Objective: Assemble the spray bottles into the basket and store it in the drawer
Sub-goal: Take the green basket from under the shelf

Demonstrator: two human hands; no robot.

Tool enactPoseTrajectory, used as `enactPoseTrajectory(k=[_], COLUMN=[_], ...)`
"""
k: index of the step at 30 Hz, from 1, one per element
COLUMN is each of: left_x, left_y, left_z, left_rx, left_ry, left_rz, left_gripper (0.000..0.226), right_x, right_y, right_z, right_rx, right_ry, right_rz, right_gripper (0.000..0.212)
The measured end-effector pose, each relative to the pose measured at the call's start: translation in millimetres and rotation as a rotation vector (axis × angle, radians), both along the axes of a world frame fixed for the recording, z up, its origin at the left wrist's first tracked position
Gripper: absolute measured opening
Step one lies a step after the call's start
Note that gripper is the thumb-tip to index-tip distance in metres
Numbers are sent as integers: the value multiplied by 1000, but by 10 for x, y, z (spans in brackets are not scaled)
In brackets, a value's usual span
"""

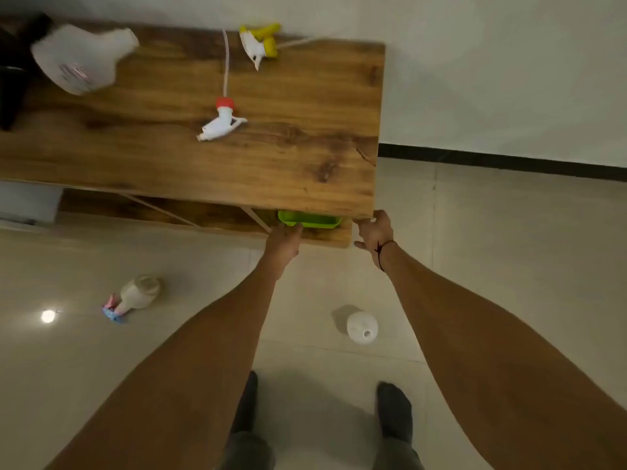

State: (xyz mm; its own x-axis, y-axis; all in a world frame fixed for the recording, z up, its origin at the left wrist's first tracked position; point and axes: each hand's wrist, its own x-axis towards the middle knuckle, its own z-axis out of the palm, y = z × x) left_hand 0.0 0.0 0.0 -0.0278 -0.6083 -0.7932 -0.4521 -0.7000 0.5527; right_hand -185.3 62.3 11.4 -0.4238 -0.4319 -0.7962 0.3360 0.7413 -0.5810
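A green basket point(308, 220) sits on the lower shelf point(325, 237), mostly hidden under the wooden tabletop point(237, 164). My left hand point(283, 242) has its fingers curled on the basket's near left rim. My right hand point(375, 232) is at the table's front right corner, apart from the basket's right end, with its fingertips hidden under the top. On the table lie a clear headless bottle point(81, 59), a white trigger head with a red collar and tube point(222, 123), and a yellow trigger head point(259, 44).
On the tiled floor a bottle with a blue and pink trigger point(135, 296) lies to my left. A white headless bottle point(362, 327) stands between my arms. A black object point(13, 72) is at the table's far left, with a grey box point(27, 201) below it.
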Motion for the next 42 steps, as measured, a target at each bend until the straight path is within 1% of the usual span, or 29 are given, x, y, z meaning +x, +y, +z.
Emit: enactPoseTrajectory(k=[2, 3, 6, 7, 8, 9, 10, 11, 12, 14, 15, 16, 18, 19, 20, 22, 24, 28, 31, 34, 39, 42], left_x=[-46, -56, -92, -106, -118, -127, -134, -149, -171, -216, -229, -239, -257, -272, -290, -336, -366, -457, -585, -701, -796, -790], left_y=[-74, -131, -234, -256, -264, -282, -304, -308, -300, -277, -238, -189, -72, -3, 78, 248, 437, 842, 1101, 1305, 1548, 1591], left_z=[-323, -455, -791, -879, -934, -1011, -1086, -1121, -1126, -1127, -1120, -1112, -1077, -1023, -945, -768, -577, -174, 178, 540, 1160, 1532], left_rx=[-34, -43, -71, -80, -98, -115, -138, -157, -164, -135, -117, -104, -94, -90, -86, -51, 12, 95, 128, 116, 79, 27], left_ry=[-38, -43, -56, -58, -69, -77, -77, -72, -67, -51, -35, -22, -8, 0, 21, 81, 152, 285, 305, 310, 334, 357], left_rz=[11, 38, 98, 96, 89, 83, 87, 88, 94, 108, 111, 115, 89, 68, 53, 48, 41, -23, -48, -93, -162, -192], left_gripper=[77, 81, 76, 74, 72, 70, 69, 68, 69, 66, 61, 56, 51, 49, 46, 45, 49, 54, 54, 51, 48, 39], right_x=[-16, -32, -15, -5, 24, 58, 76, 92, 95, 38, 10, -12, -10, -14, -33, -77, -123, -310, -536, -788, -1076, -1115], right_y=[-152, -251, -481, -518, -540, -567, -602, -630, -617, -525, -453, -365, -153, -16, 132, 426, 732, 1266, 1549, 1705, 1855, 1859], right_z=[-270, -427, -762, -871, -952, -1044, -1117, -1188, -1233, -1245, -1229, -1218, -1108, -1027, -971, -868, -749, -331, 27, 430, 1040, 1389], right_rx=[5, -12, 6, 15, 41, 64, 85, 92, 101, 116, 112, 99, 77, 95, 91, 70, 50, 65, 93, 99, 76, 70], right_ry=[28, 9, -112, -138, -128, -67, 64, 208, 301, 356, 336, 299, 174, 93, 44, 13, 8, -4, -13, -4, 55, 103], right_rz=[69, 74, 31, 52, 121, 233, 327, 371, 412, 410, 365, 330, 144, 43, 2, 30, 39, 8, 0, 6, 72, 121], right_gripper=[44, 43, 35, 34, 30, 23, 17, 22, 34, 55, 60, 56, 30, 20, 18, 29, 39, 38, 44, 51, 45, 44])
